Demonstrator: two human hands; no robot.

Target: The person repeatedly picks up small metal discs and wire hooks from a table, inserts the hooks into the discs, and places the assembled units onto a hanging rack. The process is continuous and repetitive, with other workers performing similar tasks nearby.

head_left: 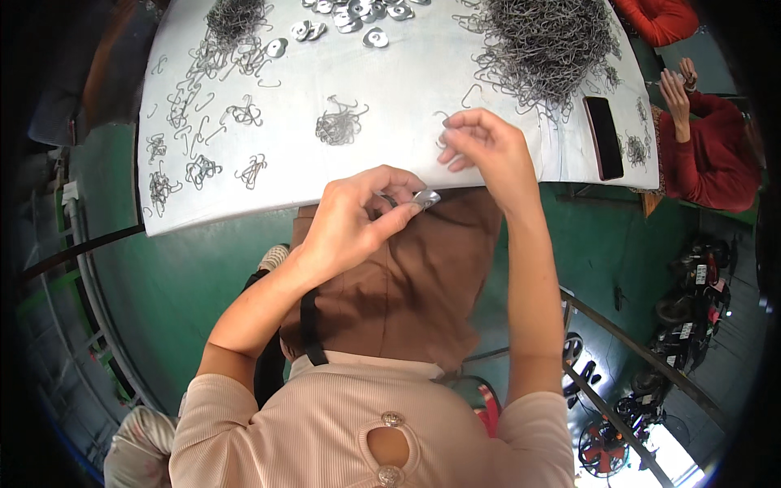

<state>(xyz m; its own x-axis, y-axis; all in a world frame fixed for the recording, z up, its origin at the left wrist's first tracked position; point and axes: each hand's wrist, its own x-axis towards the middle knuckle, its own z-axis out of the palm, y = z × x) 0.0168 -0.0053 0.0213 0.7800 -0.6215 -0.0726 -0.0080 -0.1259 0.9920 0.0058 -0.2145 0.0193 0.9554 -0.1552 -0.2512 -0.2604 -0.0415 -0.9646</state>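
At the table's near edge my left hand (358,215) is closed, pinching a small shiny metal plate (426,198) between thumb and fingers. A dark bit shows inside its curled fingers, too small to make out. My right hand (484,146) is over the table, fingers bent and slightly blurred, with a thin wire hook (440,115) at the fingertips. Left of that hand lies a small heap of bent wire hooks (338,124). One loose hook (471,96) rests just beyond it. Similar metal plates (375,37) with holes are scattered at the far middle.
The white table (285,179) bears a big hook pile (553,49) at right, another (234,20) far left, and several small bunches (202,169). A dark phone (603,138) lies near the right edge. Another person's hands (675,93) are beyond it. Motorbikes (691,301) stand lower right.
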